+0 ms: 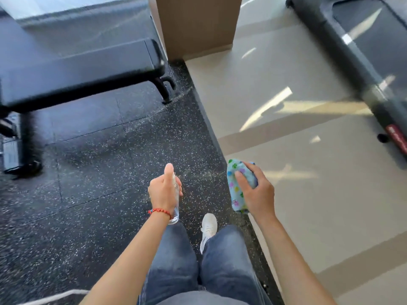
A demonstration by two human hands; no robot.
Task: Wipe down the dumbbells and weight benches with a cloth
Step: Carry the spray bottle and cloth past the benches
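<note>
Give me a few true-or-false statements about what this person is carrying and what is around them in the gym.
1. The left hand grips a clear spray bottle. True.
2. The right hand holds a plain white towel. False: it holds a light blue cloth with colourful prints.
3. The cloth is pressed against the weight bench. False: the bench stands ahead to the left, apart from both hands, and the cloth is held in the air.
4. The bench stands on the dark speckled floor. True.
5. A red bracelet is on the right wrist. False: it is on the left wrist.
</note>
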